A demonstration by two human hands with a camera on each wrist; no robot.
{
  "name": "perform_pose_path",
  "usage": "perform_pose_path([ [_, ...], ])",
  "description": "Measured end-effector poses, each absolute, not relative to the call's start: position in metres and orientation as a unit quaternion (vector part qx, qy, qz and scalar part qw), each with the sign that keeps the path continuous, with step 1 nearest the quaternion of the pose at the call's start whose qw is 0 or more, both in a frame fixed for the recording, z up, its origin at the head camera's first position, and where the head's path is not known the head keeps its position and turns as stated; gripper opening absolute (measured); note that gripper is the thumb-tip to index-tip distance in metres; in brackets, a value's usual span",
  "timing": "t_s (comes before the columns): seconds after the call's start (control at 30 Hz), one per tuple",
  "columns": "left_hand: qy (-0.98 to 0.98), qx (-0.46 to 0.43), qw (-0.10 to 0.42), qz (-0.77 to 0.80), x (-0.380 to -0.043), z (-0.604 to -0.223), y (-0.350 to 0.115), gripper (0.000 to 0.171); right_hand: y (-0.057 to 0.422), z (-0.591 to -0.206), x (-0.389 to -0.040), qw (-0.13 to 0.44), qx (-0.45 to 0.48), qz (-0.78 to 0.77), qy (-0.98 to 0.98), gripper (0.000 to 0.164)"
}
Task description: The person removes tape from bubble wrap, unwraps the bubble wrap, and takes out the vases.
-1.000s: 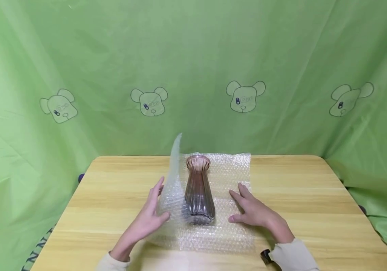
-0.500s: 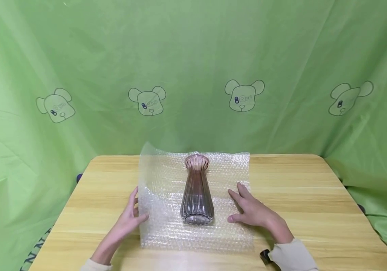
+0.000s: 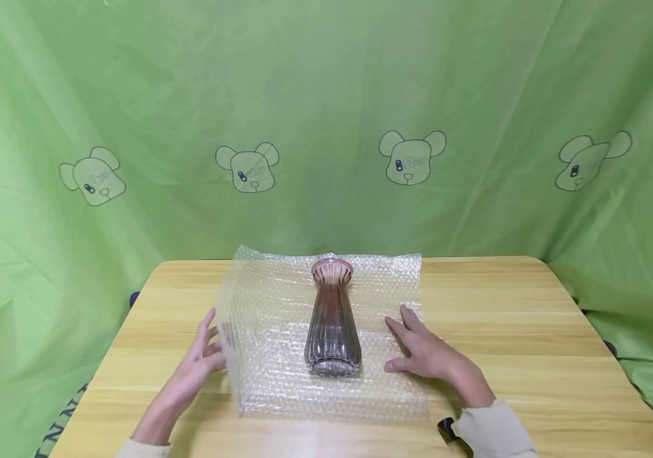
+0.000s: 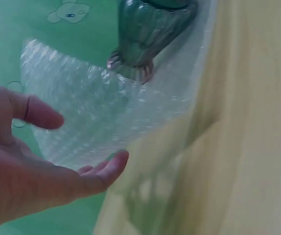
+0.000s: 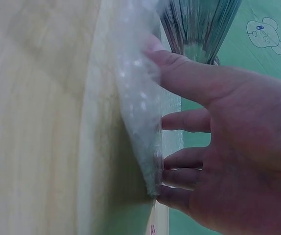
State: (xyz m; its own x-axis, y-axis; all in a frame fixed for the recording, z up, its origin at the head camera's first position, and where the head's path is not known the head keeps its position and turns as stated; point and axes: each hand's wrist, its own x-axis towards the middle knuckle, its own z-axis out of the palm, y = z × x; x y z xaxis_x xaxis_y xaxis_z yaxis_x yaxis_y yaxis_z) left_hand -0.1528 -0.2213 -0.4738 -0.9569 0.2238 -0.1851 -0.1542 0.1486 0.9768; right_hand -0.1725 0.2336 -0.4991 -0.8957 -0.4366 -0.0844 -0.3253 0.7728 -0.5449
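Observation:
A ribbed glass vase [image 3: 333,324], pink at the rim and smoky grey toward the base, lies on its side on a sheet of bubble wrap [image 3: 274,375]. Its mouth points to the back of the table. The sheet's left side curves up off the tabletop. My left hand [image 3: 190,370] is beside that raised edge, thumb and fingers apart; in the left wrist view nothing sits between them. Spread fingers of my right hand [image 3: 426,353] rest on the sheet's right part, to the right of the vase. The right wrist view shows these fingertips [image 5: 179,191] against the wrap.
The wooden table [image 3: 503,318] has rounded back corners. A green curtain [image 3: 326,95] printed with bear heads hangs behind it and at both sides. A black band [image 3: 447,430] shows by the right sleeve.
The bubble wrap's left flap, earlier standing up beside the vase, has swung down to the left. My left hand has moved left along with it. The right hand stays in place.

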Motion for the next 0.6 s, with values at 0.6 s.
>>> perform_pose_path([
  [0.6, 0.899, 0.16, -0.043, 0.405, -0.157, -0.413, -0.227, 0.057, 0.232, -0.499, -0.172, 0.101, -0.202, -0.274, 0.935, 0.096],
])
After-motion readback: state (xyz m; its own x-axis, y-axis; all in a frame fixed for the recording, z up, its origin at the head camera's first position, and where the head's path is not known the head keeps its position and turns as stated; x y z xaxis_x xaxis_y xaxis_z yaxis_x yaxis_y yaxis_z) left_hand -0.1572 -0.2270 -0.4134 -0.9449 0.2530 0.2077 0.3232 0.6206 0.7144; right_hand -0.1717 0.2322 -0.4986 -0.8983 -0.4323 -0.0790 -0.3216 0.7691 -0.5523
